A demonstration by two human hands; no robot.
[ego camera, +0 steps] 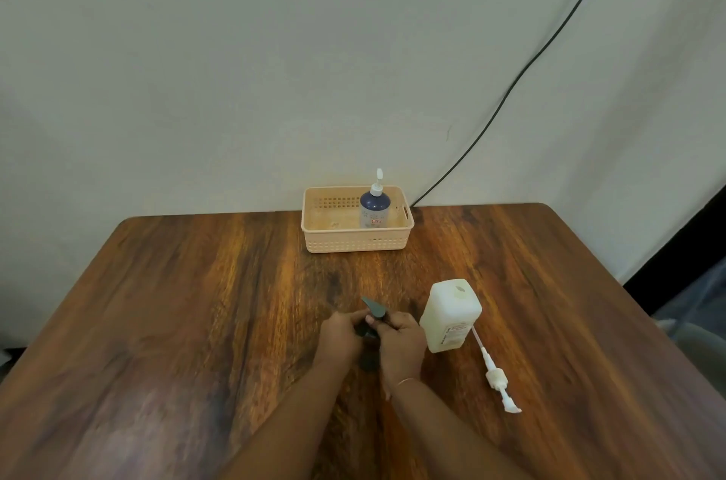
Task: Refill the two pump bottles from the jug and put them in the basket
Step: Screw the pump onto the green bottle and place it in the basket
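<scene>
Dark pump bottle (369,356) stands near centre of the wooden table (176,303), mostly hidden between both hands; its dark pump head (375,308) sticks up above the fingers, spout pointing far-left. Left hand (340,336) curled around the bottle's left side, fingers closed at the neck. Right hand (400,342) wrapped over the right side, fingers closed at the collar under the pump head (thin bangle on that wrist).

Just right of the right hand: translucent white jug (450,316), upright, uncapped, label facing near. A white pump with dip tube (495,377) lies flat on the table, near-right of the jug, tube end by the jug's base.

Far centre, against the wall: peach basket (355,242) with the blue pump bottle (374,209) standing upright in its right half. Black cable (522,75) runs down the wall behind.
</scene>
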